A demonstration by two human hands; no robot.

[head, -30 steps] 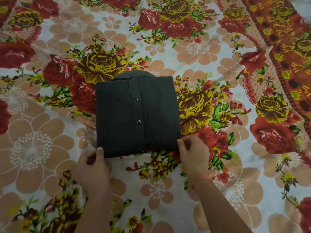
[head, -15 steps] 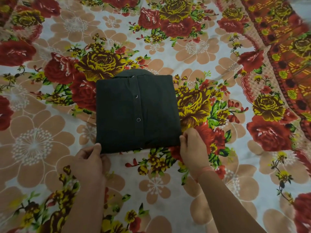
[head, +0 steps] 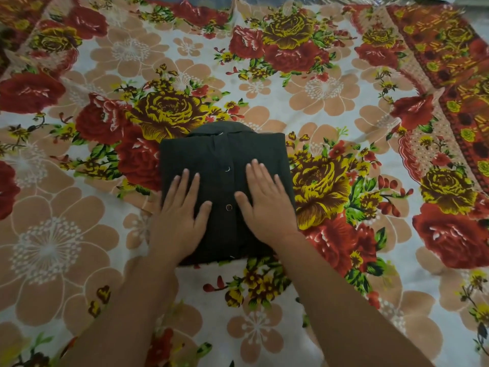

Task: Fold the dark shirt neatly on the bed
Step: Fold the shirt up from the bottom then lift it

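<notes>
Two palms flat on the shirt [head: 219, 154], nothing grasped. My left hand [head: 182, 215] lies on its left half, fingers straight and spread. My right hand [head: 267, 205] does the same on the right half, thumb just beside the lower button [head: 229, 207].

Shirt is a compact dark rectangle mid-bed, on the floral sheet [head: 79, 234]. Collar [head: 219, 128] is at the far edge, and the placket runs up the middle between my hands. Near edge is partly hidden under my wrists.

Step, as I judge it: folds are done and this is the final press and smooth. Task looks close to finished.

Next move probably calls for sliding both palms outward toward the side edges to flatten any puff, with even pressure so the layers beneath don't slip. Then check that the near corners sit square, and lift the hands straight up so the cloth isn't dragged. Can't tell whether the tucked layers underneath line up, since they are covered.
</notes>
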